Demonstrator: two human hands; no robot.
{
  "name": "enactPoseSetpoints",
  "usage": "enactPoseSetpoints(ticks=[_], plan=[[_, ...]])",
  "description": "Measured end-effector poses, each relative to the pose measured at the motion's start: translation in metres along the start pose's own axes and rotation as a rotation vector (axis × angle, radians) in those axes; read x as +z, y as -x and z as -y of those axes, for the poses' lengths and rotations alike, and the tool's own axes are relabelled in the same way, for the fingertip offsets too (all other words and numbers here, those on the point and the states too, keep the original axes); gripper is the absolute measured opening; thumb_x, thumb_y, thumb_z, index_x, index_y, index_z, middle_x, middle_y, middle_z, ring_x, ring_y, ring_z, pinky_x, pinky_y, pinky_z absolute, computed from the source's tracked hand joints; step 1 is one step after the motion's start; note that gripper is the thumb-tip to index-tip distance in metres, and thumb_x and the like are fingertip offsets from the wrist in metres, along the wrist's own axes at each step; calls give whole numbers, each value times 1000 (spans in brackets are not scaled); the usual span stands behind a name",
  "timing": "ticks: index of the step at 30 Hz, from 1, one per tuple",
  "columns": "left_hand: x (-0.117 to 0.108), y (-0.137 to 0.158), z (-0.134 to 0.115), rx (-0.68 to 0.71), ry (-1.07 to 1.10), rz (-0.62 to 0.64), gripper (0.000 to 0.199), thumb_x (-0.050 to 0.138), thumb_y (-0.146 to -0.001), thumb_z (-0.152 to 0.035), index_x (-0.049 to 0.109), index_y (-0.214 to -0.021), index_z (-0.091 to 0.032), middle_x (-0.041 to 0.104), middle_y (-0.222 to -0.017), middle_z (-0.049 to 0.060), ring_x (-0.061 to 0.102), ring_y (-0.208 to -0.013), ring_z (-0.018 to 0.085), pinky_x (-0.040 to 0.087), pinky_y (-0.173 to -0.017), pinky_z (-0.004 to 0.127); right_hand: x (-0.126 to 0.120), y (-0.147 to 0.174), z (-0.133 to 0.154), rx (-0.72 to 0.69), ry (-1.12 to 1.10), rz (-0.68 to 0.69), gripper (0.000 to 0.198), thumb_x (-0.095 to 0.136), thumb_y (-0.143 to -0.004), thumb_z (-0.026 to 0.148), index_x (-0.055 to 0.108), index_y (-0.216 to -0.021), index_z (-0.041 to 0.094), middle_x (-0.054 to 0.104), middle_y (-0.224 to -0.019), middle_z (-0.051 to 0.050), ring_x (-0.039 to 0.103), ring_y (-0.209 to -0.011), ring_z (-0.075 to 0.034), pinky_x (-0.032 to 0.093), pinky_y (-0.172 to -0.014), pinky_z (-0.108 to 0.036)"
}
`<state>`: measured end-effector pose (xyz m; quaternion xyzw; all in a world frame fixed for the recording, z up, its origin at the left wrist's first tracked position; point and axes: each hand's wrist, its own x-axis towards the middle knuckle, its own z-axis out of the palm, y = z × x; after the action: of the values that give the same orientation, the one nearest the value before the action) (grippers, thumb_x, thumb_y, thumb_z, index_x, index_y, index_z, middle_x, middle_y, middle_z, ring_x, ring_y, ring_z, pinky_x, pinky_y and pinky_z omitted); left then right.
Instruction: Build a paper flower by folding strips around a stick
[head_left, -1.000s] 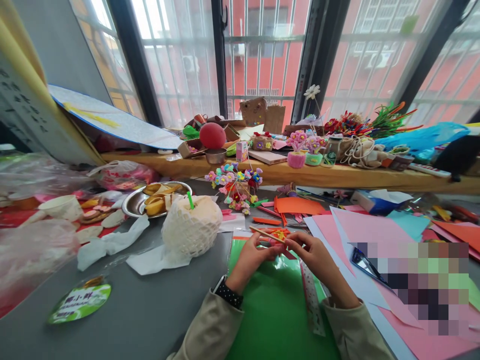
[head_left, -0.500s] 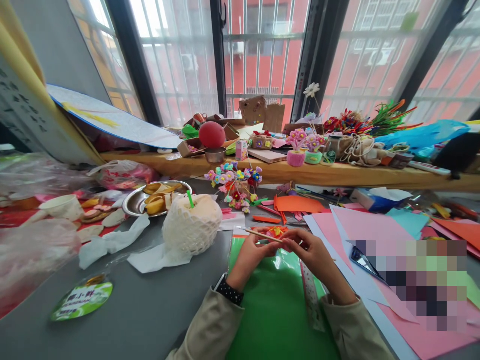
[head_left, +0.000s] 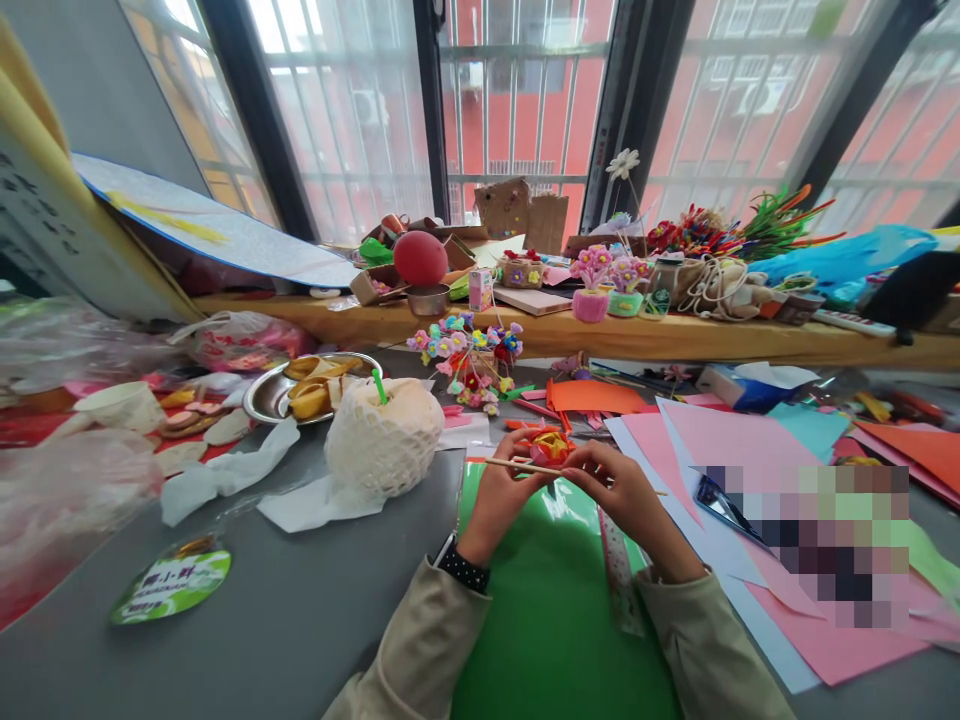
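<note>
Over the green sheet [head_left: 555, 590], both of my hands meet around a small red-orange and yellow paper flower [head_left: 551, 448]. My left hand [head_left: 504, 492] is closed around the flower's near and left side, fingers curled behind it. My right hand [head_left: 613, 484] pinches a thin wooden stick [head_left: 517, 465], which lies crosswise in front of the flower and sticks out past both hands. The right fingertips are close to the flower's right edge; whether they touch it is hard to tell. A clear ruler [head_left: 621, 580] lies under my right forearm.
A netted coconut [head_left: 385, 440] with a green straw stands left of my hands, near a metal bowl [head_left: 259, 398] of peels. Pink paper [head_left: 840, 630] and a phone [head_left: 727, 510] lie at right. Beyond are a bunch of small flowers [head_left: 480, 350] and a crowded wooden sill [head_left: 360, 322].
The paper flower has come up between my hands and turned, so more of its yellow centre shows. The stick remains in my right fingers, now across the flower's front.
</note>
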<state>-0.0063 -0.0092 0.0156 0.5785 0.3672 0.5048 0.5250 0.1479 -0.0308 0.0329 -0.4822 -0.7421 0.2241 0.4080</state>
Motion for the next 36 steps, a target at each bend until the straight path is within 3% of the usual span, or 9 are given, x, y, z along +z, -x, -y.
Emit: enactPoseSetpoints(ticks=[7, 14, 20, 30, 36], plan=[[-1, -1, 5, 29, 8, 46, 50, 66, -60, -24, 44, -105, -20, 52, -85, 2, 55, -78, 14, 46, -68, 26, 0, -1, -7, -50, 54, -7, 22, 48, -78, 35, 59, -74, 16, 55, -72, -3, 49, -58, -11, 38, -50, -22], [0, 0, 1, -3, -81, -47, 50, 69, -55, -21, 47, -100, -18, 54, -81, 1, 55, -73, 13, 44, -65, 23, -1, -1, -6, -111, 84, 6, 18, 51, -76, 34, 62, -78, 20, 56, -72, -2, 46, -53, -9, 37, -49, -21], [0, -1, 4, -40, -61, -32, 51, 68, -57, -24, 46, -102, -18, 53, -81, 1, 56, -69, 12, 46, -61, 23, -1, 0, -7, -109, 82, -5, 18, 52, -76, 33, 62, -78, 18, 55, -72, -3, 47, -54, -10, 38, -49, -21], [-2, -2, 9, -9, -101, -46, 49, 66, -59, -31, 46, -101, -17, 54, -97, 8, 58, -83, 17, 49, -69, 29, 0, -3, -13, -88, 36, -43, 24, 49, -77, 35, 65, -78, 18, 58, -74, -5, 55, -67, -14, 43, -59, -24], [-2, -1, 10, -2, -118, -52, 47, 65, -61, -31, 46, -101, -17, 55, -100, 9, 59, -83, 18, 49, -69, 30, 0, -3, -10, -28, -26, 6, 27, 46, -79, 36, 67, -77, 19, 61, -74, -4, 56, -70, -15, 43, -63, -24]])
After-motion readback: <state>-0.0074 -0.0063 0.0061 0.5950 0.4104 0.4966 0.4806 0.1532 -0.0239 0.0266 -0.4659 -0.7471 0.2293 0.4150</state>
